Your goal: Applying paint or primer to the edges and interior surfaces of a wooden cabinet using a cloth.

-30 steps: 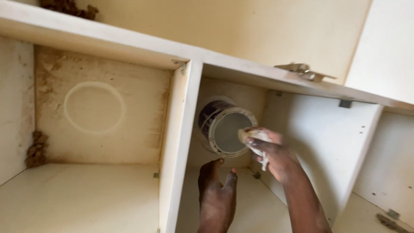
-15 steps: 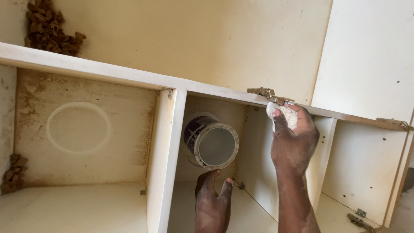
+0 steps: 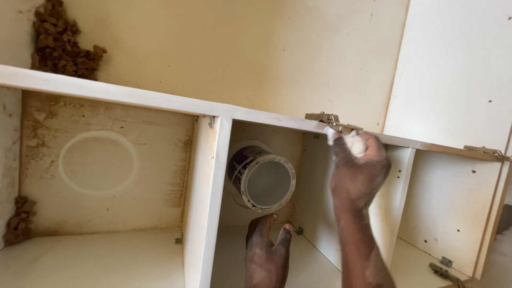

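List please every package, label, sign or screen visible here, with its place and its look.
Bucket: the only container, in the middle cabinet compartment just above the left hand; round, dark-sided with a pale rim and whitish base facing the camera; no label can be made out.
White lump: held by the right hand below the metal hinge; no wrapper.
No signs or screens.

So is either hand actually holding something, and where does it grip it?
The right hand pinches a small whitish lump in its fingertips, up by the metal hinge. The left hand holds nothing; it is open below the round white container.
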